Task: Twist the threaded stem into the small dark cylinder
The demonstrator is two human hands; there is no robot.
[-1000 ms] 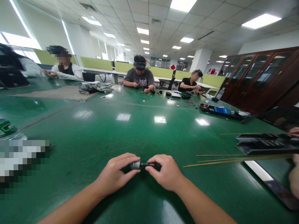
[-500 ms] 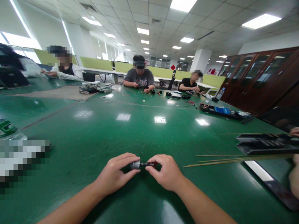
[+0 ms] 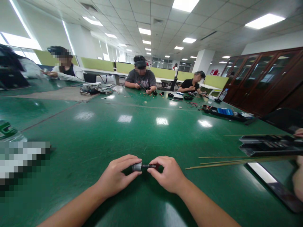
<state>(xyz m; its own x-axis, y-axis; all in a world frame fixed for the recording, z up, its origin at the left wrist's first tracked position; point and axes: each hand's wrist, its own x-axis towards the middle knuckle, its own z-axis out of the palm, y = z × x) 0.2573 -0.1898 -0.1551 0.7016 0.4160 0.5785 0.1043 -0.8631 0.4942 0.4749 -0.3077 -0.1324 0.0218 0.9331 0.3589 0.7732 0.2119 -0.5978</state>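
Between my hands, low over the green table, is a small grey metal cylinder with a thin dark shaft, lying level from left to right. My left hand pinches the thick grey end between thumb and fingers. At the other end, the thumb and fingertips of my right hand close on the thin, ridged shaft. A short stretch of the shaft shows between the two hands. My fingers hide part of both ends, and I cannot tell exactly what kind of part it is.
Thin brass-coloured rods and black channel-shaped pieces lie right, near a neighbour's hand. A phone is below them. A plastic bottle stands left. Across the green table, several people work near a parts tray.
My hands and the cylinder have stayed in place. At the far right, a co-worker has shifted and moved their hands apart. A standing person has come into view in the background.
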